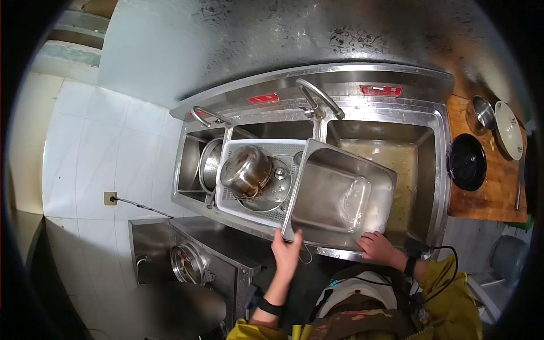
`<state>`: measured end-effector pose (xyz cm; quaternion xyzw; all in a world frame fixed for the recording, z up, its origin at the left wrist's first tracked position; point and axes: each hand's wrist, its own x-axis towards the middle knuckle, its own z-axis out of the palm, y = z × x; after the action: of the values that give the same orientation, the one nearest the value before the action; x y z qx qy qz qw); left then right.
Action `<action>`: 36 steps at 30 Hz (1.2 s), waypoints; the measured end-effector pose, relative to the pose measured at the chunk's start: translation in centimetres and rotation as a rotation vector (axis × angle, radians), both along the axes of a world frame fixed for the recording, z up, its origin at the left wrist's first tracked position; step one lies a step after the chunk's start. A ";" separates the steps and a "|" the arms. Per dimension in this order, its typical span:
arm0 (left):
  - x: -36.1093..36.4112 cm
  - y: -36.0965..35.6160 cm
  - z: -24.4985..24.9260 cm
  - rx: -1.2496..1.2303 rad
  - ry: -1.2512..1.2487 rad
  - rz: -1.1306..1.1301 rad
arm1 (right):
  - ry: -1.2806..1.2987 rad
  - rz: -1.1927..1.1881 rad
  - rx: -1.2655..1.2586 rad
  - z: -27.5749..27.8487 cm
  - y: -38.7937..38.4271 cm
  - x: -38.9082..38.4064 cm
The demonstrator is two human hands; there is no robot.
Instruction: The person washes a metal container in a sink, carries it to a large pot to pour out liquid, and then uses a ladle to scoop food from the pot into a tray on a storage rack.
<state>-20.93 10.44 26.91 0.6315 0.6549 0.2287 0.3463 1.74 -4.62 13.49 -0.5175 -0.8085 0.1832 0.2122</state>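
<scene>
Left hand [287,251] and right hand [376,246] are gripping, fingers curled over its near rim, the deep rectangular stainless-steel pan [340,195], tilting above the sink [436,170].

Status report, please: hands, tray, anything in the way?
Left hand and right hand grip tray by near rim. Tray tilted over sink. Rack with pot close beside it.

The pan [340,195] is silver, the basket [225,187] white, the plate [467,162] black, the sleeve [447,289] yellow.
</scene>
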 end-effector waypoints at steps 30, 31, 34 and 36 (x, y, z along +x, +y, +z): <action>9.6 -5.8 -6.5 -0.223 -0.052 -0.159 | 0.389 -0.631 -0.451 -4.4 4.4 -3.5; 9.6 -5.9 -6.6 -0.199 -0.056 -0.148 | 0.385 -0.517 -0.339 -4.0 4.1 -4.7; 9.0 -6.2 -7.2 -0.174 -0.033 -0.116 | 0.528 -0.361 -0.186 -3.0 2.9 -7.5; 8.5 -5.9 -7.1 -0.193 -0.085 -0.092 | 0.822 -0.518 -0.322 -2.1 1.7 -8.1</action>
<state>-12.43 4.55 19.80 0.6143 0.6289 0.1752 0.4432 -6.34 -2.92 11.42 -0.6123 -0.4648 0.4351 0.4688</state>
